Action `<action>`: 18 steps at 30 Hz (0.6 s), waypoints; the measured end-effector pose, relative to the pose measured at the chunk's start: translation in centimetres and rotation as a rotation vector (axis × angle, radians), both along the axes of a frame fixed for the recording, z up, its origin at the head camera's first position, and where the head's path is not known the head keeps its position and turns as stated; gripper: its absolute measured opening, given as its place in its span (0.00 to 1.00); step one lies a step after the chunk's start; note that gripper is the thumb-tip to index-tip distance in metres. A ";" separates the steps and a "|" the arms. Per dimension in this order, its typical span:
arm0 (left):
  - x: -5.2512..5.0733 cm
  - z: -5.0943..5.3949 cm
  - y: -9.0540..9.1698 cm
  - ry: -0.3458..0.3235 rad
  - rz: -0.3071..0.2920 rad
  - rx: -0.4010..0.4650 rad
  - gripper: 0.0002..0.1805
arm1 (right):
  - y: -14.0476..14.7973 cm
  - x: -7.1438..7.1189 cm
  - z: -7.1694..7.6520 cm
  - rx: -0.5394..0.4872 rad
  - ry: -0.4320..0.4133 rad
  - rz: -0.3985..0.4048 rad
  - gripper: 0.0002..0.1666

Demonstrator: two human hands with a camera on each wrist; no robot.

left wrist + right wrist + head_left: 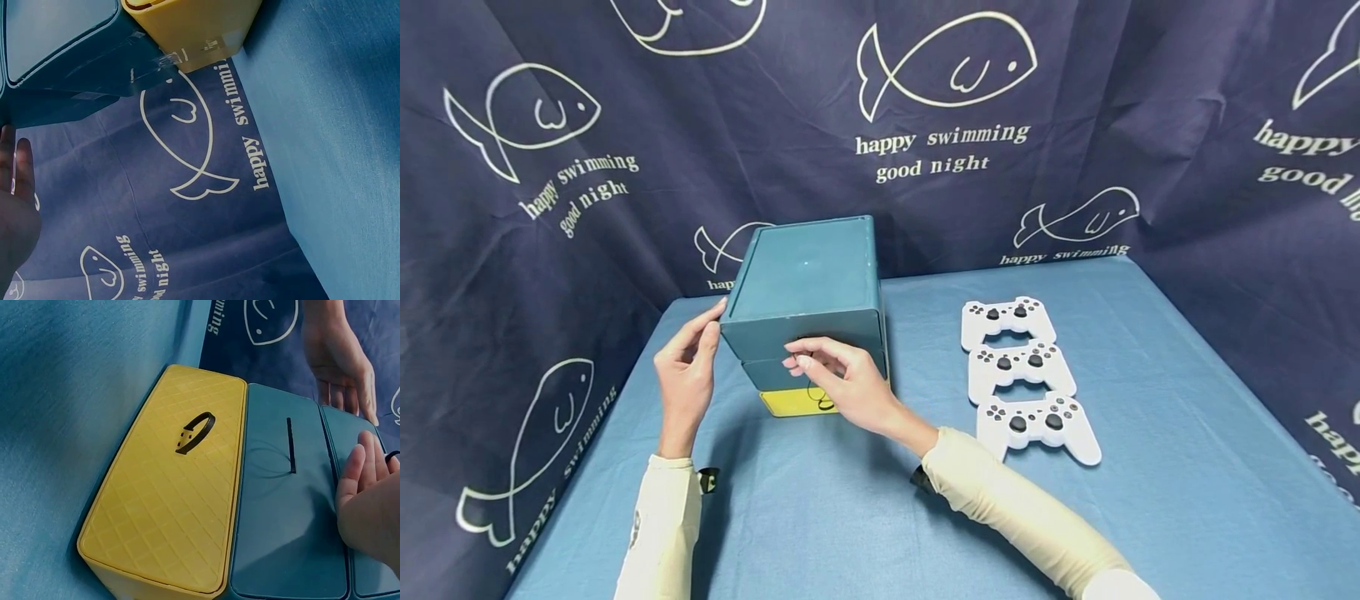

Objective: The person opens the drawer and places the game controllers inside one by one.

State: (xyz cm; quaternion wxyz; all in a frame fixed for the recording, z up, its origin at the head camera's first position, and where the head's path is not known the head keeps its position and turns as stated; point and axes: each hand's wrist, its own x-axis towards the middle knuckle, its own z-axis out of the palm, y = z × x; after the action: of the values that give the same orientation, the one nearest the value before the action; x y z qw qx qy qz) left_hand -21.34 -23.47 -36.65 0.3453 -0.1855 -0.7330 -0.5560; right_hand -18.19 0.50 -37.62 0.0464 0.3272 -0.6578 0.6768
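Nearest us: two cream sleeves (658, 525), cut off by the lower frame edge in the head view. Right hand (850, 383) is at the front of the top drawer (767, 340), fingers bent, thumb close to them, right by the black handle (392, 454). We can't tell if it actually pinches the handle: the hand covers most of it, and the right wrist view crops it at the edge. Left hand (688, 375) is up against the left side of the drawer box (808, 258), fingers fairly straight, tips touching; the left wrist view gives us only part of that hand.

Box sits between the two hands, top panel just beyond the right one. We count three stacked fronts: teal top, teal middle drawer (269, 506), yellow bottom drawer (156, 487) with a black loop (209, 425). Fronts face us; each front's long axis runs left to right. Right hand hides part of the lower fronts from the head view.

Right of the box: three white gamepads (1020, 360), close-set in a line running away from us, grips pointing our way. All on the blue tabletop (820, 517). Behind: navy cloth (947, 208) with white fish and lettering, some cropped.
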 end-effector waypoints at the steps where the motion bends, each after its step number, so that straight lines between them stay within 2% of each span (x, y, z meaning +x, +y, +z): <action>1: 0.0 0.0 0.0 -0.001 -0.003 0.000 0.17 | 0.0 0.0 0.0 -0.001 0.003 -0.003 0.17; 7: 0.0 -0.1 -0.1 -0.006 -0.013 0.009 0.16 | -0.1 0.1 -0.2 -0.017 0.017 -0.007 0.17; 18: 0.0 0.3 -0.5 0.016 -0.073 0.008 0.15 | -0.2 0.2 -0.4 -0.034 0.043 -0.008 0.17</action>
State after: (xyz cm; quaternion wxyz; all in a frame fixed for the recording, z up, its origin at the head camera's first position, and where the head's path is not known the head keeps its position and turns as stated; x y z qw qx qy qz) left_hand -21.30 -24.01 -36.37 0.3313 -0.2153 -0.7207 -0.5696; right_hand -17.94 0.25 -38.04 0.0689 0.3383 -0.6464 0.6804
